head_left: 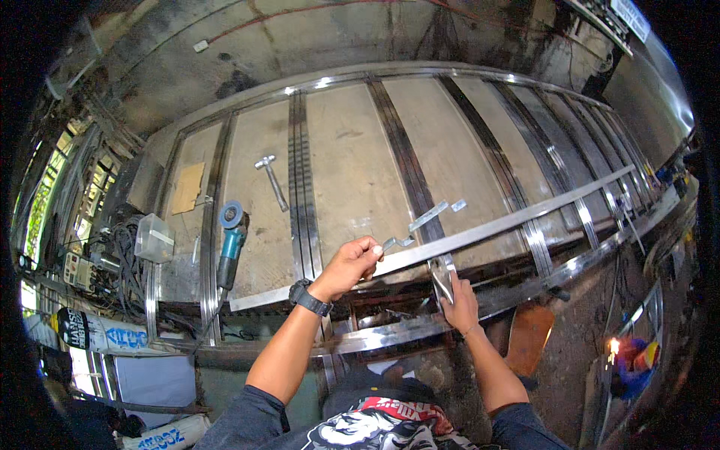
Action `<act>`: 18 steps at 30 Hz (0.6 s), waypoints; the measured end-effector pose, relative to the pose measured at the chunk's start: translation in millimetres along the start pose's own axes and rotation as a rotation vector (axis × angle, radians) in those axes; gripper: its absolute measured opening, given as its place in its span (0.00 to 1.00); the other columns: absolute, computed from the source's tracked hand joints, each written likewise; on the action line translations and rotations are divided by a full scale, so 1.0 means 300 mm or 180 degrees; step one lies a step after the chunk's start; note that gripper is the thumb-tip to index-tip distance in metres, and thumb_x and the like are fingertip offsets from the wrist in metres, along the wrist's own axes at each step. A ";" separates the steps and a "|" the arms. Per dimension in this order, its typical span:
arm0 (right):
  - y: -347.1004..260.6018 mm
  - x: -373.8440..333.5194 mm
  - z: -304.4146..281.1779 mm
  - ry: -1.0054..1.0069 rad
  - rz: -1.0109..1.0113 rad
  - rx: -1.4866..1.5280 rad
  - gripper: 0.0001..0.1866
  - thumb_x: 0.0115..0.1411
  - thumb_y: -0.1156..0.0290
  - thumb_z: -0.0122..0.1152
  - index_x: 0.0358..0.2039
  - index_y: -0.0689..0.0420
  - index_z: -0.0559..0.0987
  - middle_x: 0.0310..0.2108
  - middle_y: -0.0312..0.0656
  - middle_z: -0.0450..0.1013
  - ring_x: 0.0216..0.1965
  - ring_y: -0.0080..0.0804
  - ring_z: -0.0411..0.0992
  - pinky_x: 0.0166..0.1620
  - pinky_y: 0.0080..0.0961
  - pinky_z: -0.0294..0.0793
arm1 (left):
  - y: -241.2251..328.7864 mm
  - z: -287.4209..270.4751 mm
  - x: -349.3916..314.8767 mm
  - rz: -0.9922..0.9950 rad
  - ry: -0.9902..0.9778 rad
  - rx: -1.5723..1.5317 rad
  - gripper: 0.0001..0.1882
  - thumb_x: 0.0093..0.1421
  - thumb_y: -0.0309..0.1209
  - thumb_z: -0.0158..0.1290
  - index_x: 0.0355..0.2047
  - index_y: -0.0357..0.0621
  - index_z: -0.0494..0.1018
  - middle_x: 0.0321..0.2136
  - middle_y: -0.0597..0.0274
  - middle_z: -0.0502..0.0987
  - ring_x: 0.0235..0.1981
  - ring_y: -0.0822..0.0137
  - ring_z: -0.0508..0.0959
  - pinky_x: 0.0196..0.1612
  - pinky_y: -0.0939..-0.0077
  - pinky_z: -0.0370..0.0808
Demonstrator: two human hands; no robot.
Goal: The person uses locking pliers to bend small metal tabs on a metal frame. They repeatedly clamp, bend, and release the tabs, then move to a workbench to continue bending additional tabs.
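Note:
My left hand [351, 264], a black watch on its wrist, pinches a small bent metal piece [396, 242] against a long steel bar [525, 217]. That bar runs diagonally across a large steel frame [300, 172] lying on a worktable. My right hand [459, 298] grips a short shiny steel piece [442, 276] hanging just below the bar. A flat metal bracket [429, 215] lies just beyond the bar.
A teal angle grinder [232, 236] and a hammer [271, 180] lie on the table at left. A clear plastic box [154, 238], cables and a welding machine [79, 270] sit at the far left. A piece of cardboard [187, 187] lies near the left edge.

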State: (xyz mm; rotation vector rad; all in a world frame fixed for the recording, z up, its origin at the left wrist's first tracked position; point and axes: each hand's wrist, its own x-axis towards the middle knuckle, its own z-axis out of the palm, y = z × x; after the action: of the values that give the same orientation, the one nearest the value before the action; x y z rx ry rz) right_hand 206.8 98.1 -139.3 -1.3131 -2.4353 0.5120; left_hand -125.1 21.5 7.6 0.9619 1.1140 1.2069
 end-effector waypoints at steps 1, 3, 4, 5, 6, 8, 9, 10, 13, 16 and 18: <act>-0.005 0.011 0.009 -0.0061 -0.0050 -0.0109 0.46 0.53 0.70 0.72 0.70 0.57 0.61 0.45 0.55 0.68 0.47 0.58 0.68 0.48 0.49 0.69 | 0.036 0.000 0.001 0.0137 0.0038 0.0036 0.15 0.73 0.41 0.51 0.35 0.43 0.70 0.24 0.72 0.68 0.23 0.77 0.68 0.30 0.79 0.69; -0.008 0.029 0.022 -0.0208 -0.0121 -0.0220 0.45 0.54 0.68 0.73 0.70 0.57 0.61 0.46 0.55 0.68 0.48 0.57 0.68 0.49 0.49 0.69 | 0.108 -0.001 -0.001 0.0453 0.0160 0.0101 0.15 0.74 0.41 0.51 0.35 0.42 0.70 0.23 0.71 0.68 0.23 0.76 0.68 0.29 0.78 0.69; -0.007 0.039 0.024 -0.0277 -0.0165 -0.0281 0.45 0.54 0.68 0.73 0.70 0.57 0.62 0.46 0.55 0.68 0.48 0.57 0.68 0.49 0.49 0.68 | 0.157 0.008 -0.014 0.0633 0.0251 -0.0033 0.15 0.74 0.41 0.51 0.35 0.42 0.70 0.23 0.71 0.68 0.23 0.76 0.69 0.29 0.77 0.69; -0.007 0.048 0.027 -0.0297 -0.0219 -0.0413 0.45 0.55 0.65 0.74 0.70 0.56 0.62 0.46 0.54 0.69 0.49 0.56 0.68 0.50 0.48 0.68 | 0.210 0.003 -0.031 0.0739 0.0290 -0.0103 0.15 0.74 0.41 0.51 0.36 0.42 0.70 0.23 0.71 0.68 0.23 0.76 0.69 0.29 0.77 0.69; -0.012 0.062 0.030 -0.0360 -0.0141 -0.0390 0.45 0.54 0.62 0.74 0.70 0.55 0.63 0.47 0.55 0.69 0.49 0.57 0.68 0.51 0.48 0.68 | 0.254 -0.006 -0.050 0.0857 0.0333 -0.0176 0.15 0.74 0.41 0.51 0.36 0.42 0.70 0.24 0.71 0.68 0.23 0.76 0.69 0.29 0.77 0.69; -0.011 0.069 0.039 -0.0203 -0.0226 -0.0437 0.45 0.53 0.61 0.75 0.69 0.57 0.64 0.48 0.56 0.70 0.49 0.58 0.69 0.50 0.49 0.68 | 0.333 -0.029 -0.085 0.1159 0.0357 -0.0380 0.14 0.74 0.41 0.51 0.37 0.43 0.70 0.24 0.70 0.69 0.24 0.76 0.70 0.29 0.78 0.69; -0.012 0.082 0.037 -0.0322 -0.0150 -0.0390 0.45 0.53 0.60 0.75 0.69 0.58 0.64 0.50 0.58 0.69 0.50 0.60 0.69 0.52 0.50 0.69 | 0.370 -0.040 -0.116 0.1312 0.0409 -0.0473 0.14 0.74 0.41 0.51 0.37 0.43 0.70 0.25 0.70 0.70 0.24 0.76 0.70 0.29 0.78 0.69; -0.019 0.085 0.032 -0.0478 -0.0097 -0.0337 0.45 0.53 0.60 0.75 0.68 0.58 0.64 0.51 0.60 0.69 0.52 0.62 0.69 0.54 0.51 0.69 | 0.421 -0.028 -0.158 0.1373 0.0812 -0.0309 0.12 0.74 0.40 0.51 0.39 0.44 0.71 0.26 0.70 0.71 0.25 0.76 0.72 0.30 0.78 0.71; 0.012 0.063 0.055 -0.0183 -0.0422 -0.0472 0.47 0.51 0.59 0.76 0.67 0.64 0.64 0.48 0.60 0.71 0.47 0.61 0.71 0.49 0.53 0.69 | 0.533 -0.057 -0.278 0.1963 0.0804 -0.0006 0.11 0.74 0.38 0.52 0.42 0.43 0.71 0.28 0.70 0.73 0.28 0.78 0.73 0.33 0.80 0.73; 0.020 0.059 0.066 -0.0161 -0.0144 -0.0753 0.50 0.51 0.55 0.75 0.69 0.63 0.62 0.48 0.60 0.70 0.48 0.61 0.70 0.51 0.54 0.67 | 0.653 -0.041 -0.454 0.2391 0.1217 0.0268 0.11 0.75 0.38 0.49 0.38 0.44 0.70 0.27 0.74 0.66 0.27 0.81 0.66 0.32 0.83 0.67; -0.019 0.033 0.021 -0.0328 0.0089 -0.0839 0.51 0.52 0.55 0.73 0.71 0.62 0.60 0.50 0.60 0.69 0.50 0.62 0.68 0.54 0.56 0.64 | 0.687 -0.061 -0.583 0.2994 0.1851 0.0380 0.11 0.74 0.38 0.51 0.43 0.43 0.70 0.28 0.68 0.72 0.26 0.76 0.71 0.30 0.81 0.69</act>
State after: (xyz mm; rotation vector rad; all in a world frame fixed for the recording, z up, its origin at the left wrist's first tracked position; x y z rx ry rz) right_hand 194.7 102.4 -141.1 -1.4571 -2.6446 0.2776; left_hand -188.0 -125.9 226.1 1.3325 1.2080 2.3082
